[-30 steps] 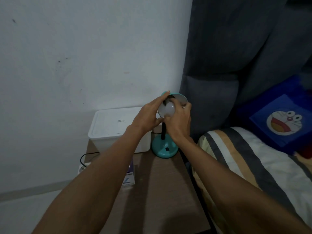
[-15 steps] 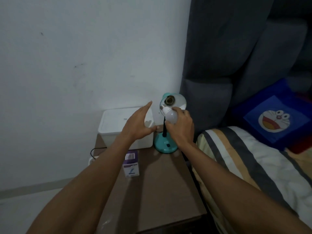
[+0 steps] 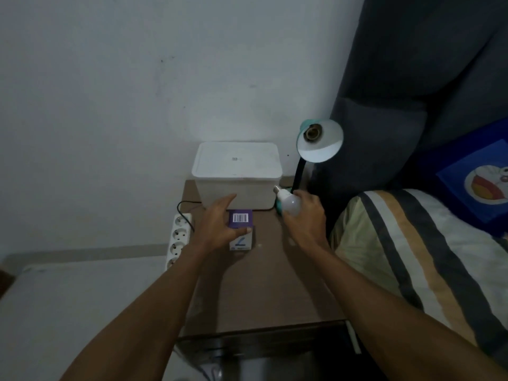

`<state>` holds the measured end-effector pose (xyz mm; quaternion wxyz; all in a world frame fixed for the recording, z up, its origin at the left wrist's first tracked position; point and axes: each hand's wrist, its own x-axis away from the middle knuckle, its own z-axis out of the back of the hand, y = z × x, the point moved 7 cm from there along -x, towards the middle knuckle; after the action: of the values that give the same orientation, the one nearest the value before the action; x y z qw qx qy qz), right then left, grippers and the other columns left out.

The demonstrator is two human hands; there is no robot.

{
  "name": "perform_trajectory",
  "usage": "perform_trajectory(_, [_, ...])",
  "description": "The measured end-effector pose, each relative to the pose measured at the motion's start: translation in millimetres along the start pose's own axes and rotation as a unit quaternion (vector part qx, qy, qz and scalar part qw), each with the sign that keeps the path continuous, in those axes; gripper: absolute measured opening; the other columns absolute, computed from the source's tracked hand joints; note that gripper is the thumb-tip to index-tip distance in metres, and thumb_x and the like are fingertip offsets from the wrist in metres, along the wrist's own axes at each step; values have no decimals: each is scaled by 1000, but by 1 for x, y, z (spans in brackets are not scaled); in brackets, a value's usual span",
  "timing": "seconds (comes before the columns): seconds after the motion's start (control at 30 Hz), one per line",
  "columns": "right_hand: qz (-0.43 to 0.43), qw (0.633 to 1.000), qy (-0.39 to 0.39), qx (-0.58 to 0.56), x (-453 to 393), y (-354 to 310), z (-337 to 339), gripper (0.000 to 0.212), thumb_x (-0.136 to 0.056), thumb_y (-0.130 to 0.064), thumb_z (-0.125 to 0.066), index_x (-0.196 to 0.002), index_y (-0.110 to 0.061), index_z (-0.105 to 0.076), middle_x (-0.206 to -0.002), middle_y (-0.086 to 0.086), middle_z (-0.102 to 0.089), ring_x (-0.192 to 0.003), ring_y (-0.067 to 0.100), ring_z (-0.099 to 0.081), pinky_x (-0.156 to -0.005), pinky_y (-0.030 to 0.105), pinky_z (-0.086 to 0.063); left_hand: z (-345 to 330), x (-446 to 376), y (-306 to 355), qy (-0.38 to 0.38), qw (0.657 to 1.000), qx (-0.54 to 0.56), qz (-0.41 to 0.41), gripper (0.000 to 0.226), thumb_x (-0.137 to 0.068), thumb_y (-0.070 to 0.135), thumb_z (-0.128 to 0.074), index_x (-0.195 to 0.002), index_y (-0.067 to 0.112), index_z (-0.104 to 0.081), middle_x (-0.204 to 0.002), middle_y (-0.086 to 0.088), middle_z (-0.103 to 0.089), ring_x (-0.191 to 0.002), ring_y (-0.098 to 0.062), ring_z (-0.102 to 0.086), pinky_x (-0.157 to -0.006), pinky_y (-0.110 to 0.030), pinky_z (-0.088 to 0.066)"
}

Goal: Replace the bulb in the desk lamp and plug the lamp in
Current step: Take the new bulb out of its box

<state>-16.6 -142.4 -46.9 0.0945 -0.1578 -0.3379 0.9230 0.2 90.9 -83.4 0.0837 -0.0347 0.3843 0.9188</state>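
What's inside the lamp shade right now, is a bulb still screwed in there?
No bulb. Inside the lamp shade only the bare socket shows. The right hand holds the bulb down near the lamp's base. The socket's depth is too dark to make out.

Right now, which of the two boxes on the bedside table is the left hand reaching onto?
The small purple-and-white carton, under the left hand; the large white lidded box stands untouched behind.
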Motion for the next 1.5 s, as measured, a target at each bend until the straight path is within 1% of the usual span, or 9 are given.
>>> perform_trajectory(0.17, [-26, 997, -46, 52, 10, 26, -39, 50, -89, -28, -73, -135, -16, -58, -128, 10, -60, -110, 26, -59, -81, 29, -41, -17, 11, -29, -4, 998, 49, 35, 109, -64, 59, -89, -155, 18, -44, -150, -8, -55, -135, -24, -54, -113, -46, -47])
perform_trajectory(0.3, [-56, 995, -63, 57, 11, 41, -62, 42, -87, -23, -69, -128, -15, -63, -121, 9, -64, -107, 26, -61, -86, 34, -50, -27, 16, -38, 5, 995, 88, 36, 98, -74, 34, -93, -156, 19, -42, -142, -6, -61, -129, -18, -58, -110, -48, -51])
perform_trajectory(0.4, [-66, 994, -65, 55, 10, 47, -73, 34, -87, -29, -69, -120, -18, -66, -113, 5, -67, -103, 24, -64, -85, 38, -56, -33, 16, -43, 9, 993, 107, 39, 94, -78, 25, -91, -157, 20, -40, -143, -6, -61, -128, -17, -60, -109, -43, -53])
perform_trajectory(0.53, [-72, 995, -58, 42, 5, 52, -81, 31, -92, -48, -60, -108, -22, -67, -102, 3, -68, -93, 22, -65, -79, 41, -58, -41, 16, -46, 9, 990, 127, 51, 90, -84, 18, -87, -159, 21, -36, -142, 3, -57, -125, -7, -56, -90, -6, -45])
perform_trajectory(0.77, [-80, 984, -118, 107, -8, 48, -85, 41, -89, -31, -69, -126, -13, -63, -122, 12, -64, -110, 30, -61, -90, 40, -54, -44, 11, -47, 11, 988, 150, 45, 92, -83, 18, -88, -159, 22, -36, -140, 5, -58, -127, -9, -57, -100, -24, -54])
perform_trajectory(0.93, [111, 987, -114, 17, -19, -13, -69, 45, -92, -24, -71, -134, -15, -62, -133, 8, -63, -122, 23, -58, -101, 34, -47, -44, 11, -47, 15, 987, 154, 43, 94, -81, 17, -89, -159, 23, -37, -146, -7, -59, -129, -16, -60, -106, -41, -55])
perform_trajectory(1.1, [276, 926, -240, 95, -11, -62, -89, 32, -94, -22, -68, -126, -18, -70, -133, 8, -64, -120, 23, -61, -98, 32, -49, -45, 8, -51, 24, 989, 140, 34, 94, -80, 21, -89, -159, 19, -37, -143, -10, -62, -126, -19, -64, -103, -43, -58])
perform_trajectory(1.33, [340, 885, -274, 158, -2, -68, -94, 35, -96, -20, -66, -131, -13, -67, -135, 10, -64, -115, 23, -65, -93, 29, -49, -49, 9, -56, 21, 984, 173, 40, 95, -81, 20, -88, -159, 28, -34, -142, -6, -63, -124, -15, -65, -101, -45, -59])
perform_trajectory(1.5, [370, 867, -287, 170, -2, -72, -97, 32, -93, -22, -70, -124, -15, -71, -120, 6, -71, -99, 20, -68, -83, 29, -52, -51, 10, -55, 20, 984, 177, 32, 96, -84, 18, -86, -162, 27, -31, -146, -6, -61, -129, -14, -62, -104, -41, -57])
